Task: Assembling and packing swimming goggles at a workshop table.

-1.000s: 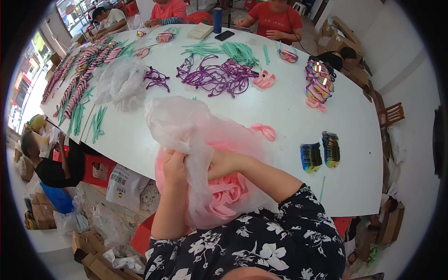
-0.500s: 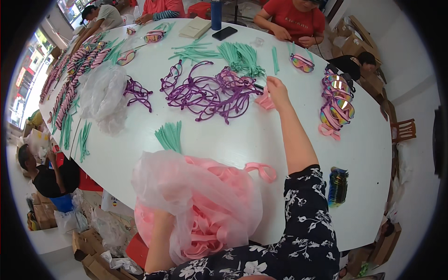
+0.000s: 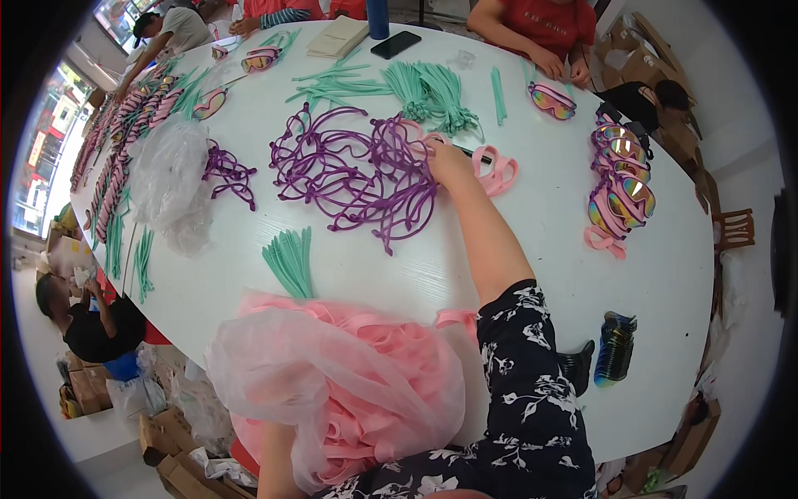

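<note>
My right hand (image 3: pixel 450 165) reaches to the right edge of a tangled heap of purple plastic goggle frames (image 3: pixel 357 166). Its fingers are bent in among the frames and some pink strap; what they pinch is hidden. Just right of the wrist lies a looped pink strap (image 3: pixel 499 172). My left forearm (image 3: pixel 278 457) goes into a translucent bag (image 3: pixel 258 353), whose film covers the hand. Pink straps (image 3: pixel 395 358) fill this bag at the near table edge. Mint-green strips (image 3: pixel 288 262) lie fanned out behind it.
Mirrored goggles (image 3: pixel 619 183) are stacked at right, with dark lenses (image 3: pixel 615 349) nearer me. A clear plastic bag (image 3: pixel 172 183) and rows of striped straps (image 3: pixel 116 158) lie left. A phone (image 3: pixel 396 44), notebook (image 3: pixel 337 37) and blue bottle (image 3: pixel 377 18) are far back. Co-workers sit around the table.
My right hand has moved left from the pink strap into the purple frames, and the strap lies beside the wrist. The frame heap has shifted. My view has turned slightly.
</note>
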Available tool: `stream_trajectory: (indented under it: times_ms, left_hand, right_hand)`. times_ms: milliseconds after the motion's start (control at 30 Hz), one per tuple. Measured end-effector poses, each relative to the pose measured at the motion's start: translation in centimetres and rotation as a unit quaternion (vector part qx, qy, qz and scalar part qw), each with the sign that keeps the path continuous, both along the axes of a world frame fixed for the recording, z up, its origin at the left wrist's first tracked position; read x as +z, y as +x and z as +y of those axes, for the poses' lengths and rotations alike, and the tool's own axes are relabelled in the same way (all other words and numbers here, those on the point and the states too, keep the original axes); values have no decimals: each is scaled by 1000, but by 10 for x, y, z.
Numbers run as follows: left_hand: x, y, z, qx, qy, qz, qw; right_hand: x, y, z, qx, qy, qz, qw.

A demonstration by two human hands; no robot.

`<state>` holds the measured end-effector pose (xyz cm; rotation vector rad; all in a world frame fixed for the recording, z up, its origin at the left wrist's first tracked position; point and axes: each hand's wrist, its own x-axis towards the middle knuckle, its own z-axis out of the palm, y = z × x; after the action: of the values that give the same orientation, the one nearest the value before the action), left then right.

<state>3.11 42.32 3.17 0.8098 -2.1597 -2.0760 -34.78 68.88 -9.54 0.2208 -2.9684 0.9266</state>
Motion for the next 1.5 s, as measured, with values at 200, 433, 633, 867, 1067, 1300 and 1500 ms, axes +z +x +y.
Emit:
stream_trajectory:
  times_ms: [200,433,633,867,1067,1300,1500]
  left_hand:
    - [-1,-7,0,-5,-8,17,1000]
    - [7,5,1,2,-38,27,999]
    - [28,51,7,-7,-210,-7,978]
    - [30,73,3,30,-309,-20,950]
    - [16,66,5,52,-202,20,978]
    - [-5,72,-2,58,-127,48,989]
    - [64,47,60,62,-130,-40,989]
  right_hand:
    - [16,5,0,-103,127,17,986]
    - [50,52,62,-189,147,30,970]
    - [15,68,65,-243,89,-6,966]
    - [6,90,132,-330,-156,98,926]
    - [5,168,260,-306,19,158,939]
    - [-44,182,306,-341,57,131,929]
    - [41,229,242,-298,-81,33,951]
